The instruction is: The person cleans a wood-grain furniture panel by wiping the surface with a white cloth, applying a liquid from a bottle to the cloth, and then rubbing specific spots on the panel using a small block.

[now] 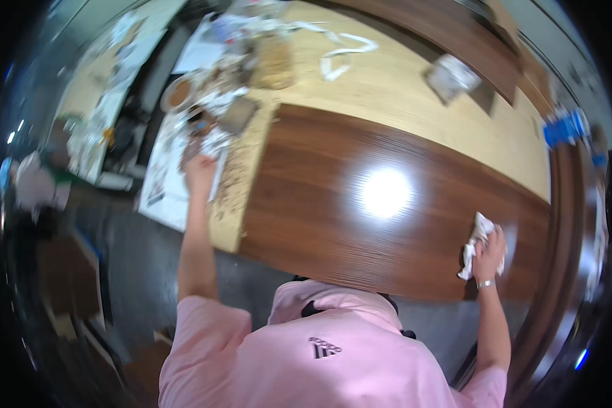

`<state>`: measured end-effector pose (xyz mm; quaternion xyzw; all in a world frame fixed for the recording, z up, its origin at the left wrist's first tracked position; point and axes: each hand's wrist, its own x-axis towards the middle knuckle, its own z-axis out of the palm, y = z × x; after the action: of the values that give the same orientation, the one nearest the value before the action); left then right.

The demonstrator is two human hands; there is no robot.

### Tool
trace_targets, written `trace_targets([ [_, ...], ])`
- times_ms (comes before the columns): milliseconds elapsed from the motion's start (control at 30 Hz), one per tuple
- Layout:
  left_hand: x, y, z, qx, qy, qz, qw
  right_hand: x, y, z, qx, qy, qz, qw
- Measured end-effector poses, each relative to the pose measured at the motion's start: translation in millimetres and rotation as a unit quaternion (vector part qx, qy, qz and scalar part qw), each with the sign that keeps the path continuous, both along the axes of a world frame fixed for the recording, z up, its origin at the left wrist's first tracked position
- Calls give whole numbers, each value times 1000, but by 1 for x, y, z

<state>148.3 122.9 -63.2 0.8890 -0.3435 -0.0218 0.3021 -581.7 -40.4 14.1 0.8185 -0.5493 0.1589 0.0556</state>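
My right hand (488, 257) is closed over a crumpled white cloth or wad of tissue (470, 255). It presses this on the glossy dark-brown wood panel (333, 231), close to the panel's right end. Off to the left, my left hand (200, 171) is closed over the cluttered white sheet (163, 180). Blur hides what its fingers hold, if anything. Just beyond that hand lie crumpled white paper (215, 141) and a grey-brown block (239, 115). A round tub (179, 94) with orange-brown contents stands a little farther off.
The panel rests on a pale yellow board (387, 78) with dark crumbs on its left strip. A clear container of yellowish stuff (275, 62), a white strip (347, 51), a wrapped packet (452, 78) and a blue item (564, 129) surround it. Brown boards (71, 279) stand at lower left.
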Motion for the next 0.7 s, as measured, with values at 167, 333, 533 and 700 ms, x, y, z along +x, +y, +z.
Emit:
trace_targets([
  [167, -74, -62, 53, -176, 54, -75, 980, -24, -2, -27, 11, 35, -88, 995],
  [333, -243, -157, 94, -223, -39, -380, 897, -13, 1, -18, -49, 13, -144, 988],
  [533, -363, -238, 59, -223, -120, -534, 807, -7, -1, -13, -53, -36, -148, 987],
  [700, -392, -265, 50, -188, -154, -550, 799, -10, -1, -11, -58, -66, -157, 984],
])
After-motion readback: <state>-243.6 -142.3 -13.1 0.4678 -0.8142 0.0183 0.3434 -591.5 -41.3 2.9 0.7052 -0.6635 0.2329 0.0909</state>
